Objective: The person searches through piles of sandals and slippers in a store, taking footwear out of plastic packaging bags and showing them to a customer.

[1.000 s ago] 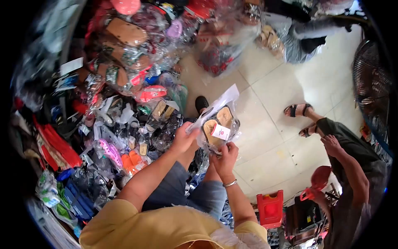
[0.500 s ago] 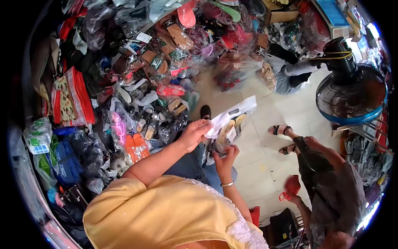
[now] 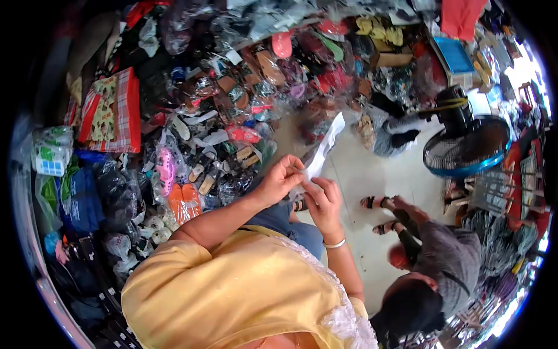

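Observation:
In front of my chest, both hands are on a clear plastic shoe bag with a white top strip (image 3: 325, 148). My left hand (image 3: 282, 179) pinches it at its lower left, and my right hand (image 3: 323, 203), with a bangle at the wrist, has its fingers closed on the near end, close to the left fingertips. The white strip is turned nearly edge-on and points away from me. The sandals inside the bag are hidden behind my hands.
Bagged footwear is heaped ahead and left, including pink clogs (image 3: 166, 170) and orange slippers (image 3: 185, 201). A fan (image 3: 468, 148) stands at right. Another person (image 3: 447, 256) bends over on the right, near a red object (image 3: 399, 256). Pale tiles (image 3: 354, 244) cover the floor.
The bag has turned from facing me to nearly edge-on, and its sandals went out of sight. My right hand moved up beside my left. The other person bent lower.

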`<state>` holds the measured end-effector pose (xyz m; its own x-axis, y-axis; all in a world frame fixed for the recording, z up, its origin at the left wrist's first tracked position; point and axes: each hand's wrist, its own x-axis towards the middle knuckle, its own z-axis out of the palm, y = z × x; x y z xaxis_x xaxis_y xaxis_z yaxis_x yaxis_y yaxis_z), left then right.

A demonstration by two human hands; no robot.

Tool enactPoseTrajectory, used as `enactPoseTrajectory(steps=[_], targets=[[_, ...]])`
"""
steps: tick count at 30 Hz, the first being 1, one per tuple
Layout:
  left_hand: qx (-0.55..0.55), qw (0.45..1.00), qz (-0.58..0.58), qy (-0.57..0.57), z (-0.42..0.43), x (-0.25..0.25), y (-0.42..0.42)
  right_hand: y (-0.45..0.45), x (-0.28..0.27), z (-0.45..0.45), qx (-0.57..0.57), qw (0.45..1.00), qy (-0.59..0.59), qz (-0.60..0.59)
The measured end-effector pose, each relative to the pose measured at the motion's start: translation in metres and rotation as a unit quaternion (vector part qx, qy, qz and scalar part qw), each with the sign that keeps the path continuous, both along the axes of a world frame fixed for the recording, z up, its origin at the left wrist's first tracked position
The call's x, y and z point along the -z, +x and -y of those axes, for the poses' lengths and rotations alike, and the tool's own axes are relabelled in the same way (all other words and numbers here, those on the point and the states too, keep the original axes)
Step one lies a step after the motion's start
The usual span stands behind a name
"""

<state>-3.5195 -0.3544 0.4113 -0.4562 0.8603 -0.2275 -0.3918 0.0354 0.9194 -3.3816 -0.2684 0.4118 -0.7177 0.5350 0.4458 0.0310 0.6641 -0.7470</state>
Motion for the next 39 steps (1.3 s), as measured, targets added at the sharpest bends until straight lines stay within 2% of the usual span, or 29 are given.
enactPoseTrajectory(steps=[2, 3, 6, 8, 10, 11, 12, 14, 16, 18, 22, 25, 30, 39], targets=[[0.028, 0.999, -0.028, -0.022, 0.008, -0.009, -0.004, -0.005, -0.005, 0.003, 0.004, 0.996, 0.085, -0.023], [0.006, 1.000, -0.003, -0.015, 0.010, -0.013, -0.001, -0.006, -0.013, 0.005, -0.003, 0.994, 0.109, -0.026], [-0.004, 0.999, 0.013, -0.030, 0.023, -0.018, 0.005, -0.008, -0.017, 0.010, -0.009, 0.990, 0.140, -0.036], [0.020, 0.996, 0.080, -0.029, 0.036, -0.018, 0.010, -0.007, -0.023, 0.014, -0.020, 0.990, 0.138, -0.028], [0.031, 0.997, 0.017, 0.072, 0.047, -0.013, 0.020, -0.004, -0.021, 0.019, -0.015, 0.995, 0.102, -0.003], [0.058, 0.995, -0.067, 0.037, 0.055, -0.002, 0.022, -0.003, -0.021, 0.022, -0.008, 0.994, 0.110, 0.007], [0.053, 0.996, -0.065, 0.036, 0.059, -0.005, 0.021, -0.003, -0.022, 0.025, -0.013, 0.994, 0.109, 0.009], [0.069, 0.967, -0.245, -0.023, 0.063, -0.014, 0.019, -0.002, -0.025, 0.030, -0.018, 0.994, 0.103, 0.016], [0.036, 0.967, -0.252, -0.015, 0.062, -0.017, 0.020, 0.001, -0.026, 0.031, -0.023, 0.994, 0.106, 0.020], [0.056, 0.901, -0.429, 0.036, 0.065, -0.014, 0.016, 0.003, -0.030, 0.032, -0.025, 0.993, 0.111, 0.021], [0.078, 0.857, -0.495, 0.118, 0.067, -0.021, 0.014, 0.012, -0.041, 0.028, -0.082, 0.985, 0.143, 0.056], [0.118, 0.842, -0.507, 0.143, 0.070, -0.027, 0.012, 0.016, -0.047, 0.027, -0.110, 0.971, 0.205, 0.054], [0.115, 0.828, -0.524, 0.161, 0.068, -0.044, 0.011, 0.019, -0.055, 0.026, -0.107, 0.949, 0.296, 0.036], [0.108, 0.839, -0.497, 0.192, 0.069, -0.055, 0.017, 0.026, -0.061, 0.026, -0.127, 0.974, 0.187, 0.018]])
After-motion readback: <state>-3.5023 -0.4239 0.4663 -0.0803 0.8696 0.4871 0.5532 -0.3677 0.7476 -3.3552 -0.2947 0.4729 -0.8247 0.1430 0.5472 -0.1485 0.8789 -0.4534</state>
